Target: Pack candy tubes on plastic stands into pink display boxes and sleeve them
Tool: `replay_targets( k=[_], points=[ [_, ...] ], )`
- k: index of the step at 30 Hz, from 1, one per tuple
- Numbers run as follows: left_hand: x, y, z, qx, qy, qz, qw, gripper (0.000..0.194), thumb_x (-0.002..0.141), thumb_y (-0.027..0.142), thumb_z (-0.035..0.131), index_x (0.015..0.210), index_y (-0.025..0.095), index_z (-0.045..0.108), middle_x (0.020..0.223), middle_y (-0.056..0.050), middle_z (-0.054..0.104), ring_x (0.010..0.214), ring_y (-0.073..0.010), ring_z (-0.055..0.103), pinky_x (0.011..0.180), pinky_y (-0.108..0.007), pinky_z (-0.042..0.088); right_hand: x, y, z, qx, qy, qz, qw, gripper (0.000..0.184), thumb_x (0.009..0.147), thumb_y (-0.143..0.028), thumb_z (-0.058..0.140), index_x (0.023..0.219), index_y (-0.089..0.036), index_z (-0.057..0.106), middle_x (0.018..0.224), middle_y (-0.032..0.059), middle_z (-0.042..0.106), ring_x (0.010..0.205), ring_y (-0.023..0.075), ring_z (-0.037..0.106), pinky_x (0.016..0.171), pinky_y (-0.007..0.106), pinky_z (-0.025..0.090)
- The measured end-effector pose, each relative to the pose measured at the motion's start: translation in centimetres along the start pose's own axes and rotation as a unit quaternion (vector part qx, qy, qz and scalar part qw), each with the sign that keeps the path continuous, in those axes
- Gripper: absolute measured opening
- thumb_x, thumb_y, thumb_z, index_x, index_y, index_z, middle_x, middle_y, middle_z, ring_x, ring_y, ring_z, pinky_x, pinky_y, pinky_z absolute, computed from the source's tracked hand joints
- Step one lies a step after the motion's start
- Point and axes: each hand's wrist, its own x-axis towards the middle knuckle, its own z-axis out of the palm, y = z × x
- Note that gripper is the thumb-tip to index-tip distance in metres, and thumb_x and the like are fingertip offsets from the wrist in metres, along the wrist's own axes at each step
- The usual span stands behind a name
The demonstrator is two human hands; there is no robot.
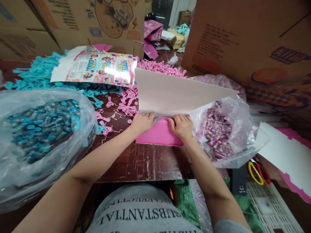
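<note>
A pink cardboard box (159, 135) lies at the table's front, with its tall white flap (170, 92) standing up behind it. At the box's left, my left hand (143, 122) has its fingers curled at the base of the flap. Something grey covers its thumb tip; I cannot make out what. My right hand (182, 126) grips the box at the right, thumb on the pink surface and fingers bent along the fold. The fingertips of both hands are partly hidden.
A plastic bag of blue capsules (43, 126) stands left, one of pink capsules (218, 132) right. Blue plastic pieces (39, 74), pink plastic pieces (128, 105) and printed card sheets (97, 68) lie behind. Scissors (259, 173) rest at right. Large cartons (243, 42) rise at the back.
</note>
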Motion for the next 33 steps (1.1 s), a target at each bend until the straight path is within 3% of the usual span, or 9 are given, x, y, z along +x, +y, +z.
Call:
replay_targets(
  k=[5, 10, 12, 15, 23, 26, 29, 31, 33],
  points=[
    [0.2, -0.4, 0.1, -0.011, 0.001, 0.008, 1.000, 0.033, 0.107, 0.036, 0.052, 0.106, 0.016, 0.078, 0.090, -0.013, 0.079, 0.085, -0.0291, 0.075, 0.068, -0.036, 0.049, 0.0, 0.3, 0.2, 0.010, -0.006, -0.009, 1.000, 0.044, 0.110, -0.042, 0.049, 0.083, -0.018, 0.075, 0.074, 0.0066, 0.073, 0.077, 0.0204, 0.064, 0.077, 0.035, 0.037],
    [-0.4, 0.6, 0.4, 0.020, 0.065, 0.023, 0.997, 0.048, 0.109, 0.051, 0.047, 0.104, 0.015, 0.078, 0.113, -0.018, 0.075, 0.107, -0.0333, 0.069, 0.082, -0.043, 0.052, -0.8, -0.6, -0.2, 0.031, 0.021, -0.007, 0.999, 0.038, 0.110, -0.042, 0.051, 0.125, -0.018, 0.077, 0.120, 0.0127, 0.076, 0.114, 0.0260, 0.063, 0.096, 0.035, 0.043],
    [-0.7, 1.2, 0.5, 0.032, 0.071, 0.026, 0.997, 0.053, 0.107, 0.057, 0.046, 0.113, 0.013, 0.075, 0.118, -0.020, 0.073, 0.110, -0.0349, 0.067, 0.086, -0.046, 0.052, -1.0, -1.1, -0.3, 0.034, 0.013, 0.003, 0.999, 0.040, 0.109, -0.044, 0.052, 0.130, -0.019, 0.075, 0.123, 0.0136, 0.074, 0.116, 0.0273, 0.060, 0.099, 0.037, 0.043],
    [-0.9, 1.8, 0.6, 0.036, 0.055, 0.032, 0.997, 0.054, 0.106, 0.059, 0.047, 0.118, 0.013, 0.072, 0.116, -0.019, 0.072, 0.108, -0.0357, 0.065, 0.086, -0.048, 0.051, -0.7, -1.5, 0.0, 0.030, -0.028, 0.012, 0.999, 0.039, 0.111, -0.044, 0.048, 0.115, -0.019, 0.078, 0.105, 0.0108, 0.075, 0.099, 0.0249, 0.062, 0.091, 0.036, 0.042],
    [-0.5, 0.9, 1.1, -0.056, 0.066, 0.003, 0.996, 0.020, 0.103, 0.024, 0.053, 0.108, 0.016, 0.070, 0.104, -0.015, 0.075, 0.104, -0.0321, 0.069, 0.088, -0.044, 0.057, -0.5, -1.2, 1.0, -0.004, -0.029, -0.001, 1.000, 0.050, 0.113, -0.041, 0.043, 0.082, -0.018, 0.074, 0.073, 0.0063, 0.070, 0.073, 0.0186, 0.059, 0.070, 0.034, 0.033],
    [-1.1, -0.9, 1.0, -0.179, 0.185, -0.029, 0.966, 0.027, 0.108, 0.025, 0.042, 0.118, 0.016, 0.065, 0.116, -0.015, 0.074, 0.110, -0.0270, 0.071, 0.098, -0.042, 0.057, -0.8, -0.7, 0.9, -0.001, -0.028, 0.007, 1.000, 0.050, 0.113, -0.041, 0.043, 0.081, -0.018, 0.074, 0.074, 0.0071, 0.070, 0.076, 0.0193, 0.060, 0.071, 0.034, 0.034],
    [-1.8, -3.1, 1.4, -0.266, 0.334, -0.133, 0.894, 0.034, 0.110, 0.038, 0.042, 0.135, 0.018, 0.055, 0.133, -0.016, 0.067, 0.131, -0.0249, 0.063, 0.113, -0.042, 0.050, -0.9, -0.4, 0.6, 0.009, -0.032, 0.011, 0.999, 0.046, 0.111, -0.044, 0.047, 0.083, -0.019, 0.074, 0.079, 0.0081, 0.072, 0.081, 0.0212, 0.062, 0.073, 0.034, 0.036],
    [-1.9, -4.1, 2.0, -0.320, 0.317, -0.179, 0.875, 0.039, 0.109, 0.048, 0.047, 0.133, 0.019, 0.055, 0.128, -0.015, 0.069, 0.130, -0.0252, 0.063, 0.113, -0.042, 0.050, -0.6, -0.9, 0.3, 0.022, -0.031, 0.022, 0.999, 0.042, 0.110, -0.046, 0.050, 0.089, -0.019, 0.076, 0.086, 0.0090, 0.075, 0.086, 0.0232, 0.063, 0.077, 0.035, 0.039],
    [-1.9, -4.4, 2.9, -0.383, 0.226, -0.172, 0.879, 0.040, 0.109, 0.052, 0.044, 0.123, 0.019, 0.061, 0.114, -0.012, 0.074, 0.118, -0.0240, 0.069, 0.105, -0.039, 0.055, -0.2, -2.2, 0.0, 0.049, -0.018, 0.034, 0.998, 0.036, 0.108, -0.044, 0.052, 0.103, -0.019, 0.077, 0.100, 0.0109, 0.077, 0.096, 0.0260, 0.064, 0.085, 0.037, 0.043]
  ],
)
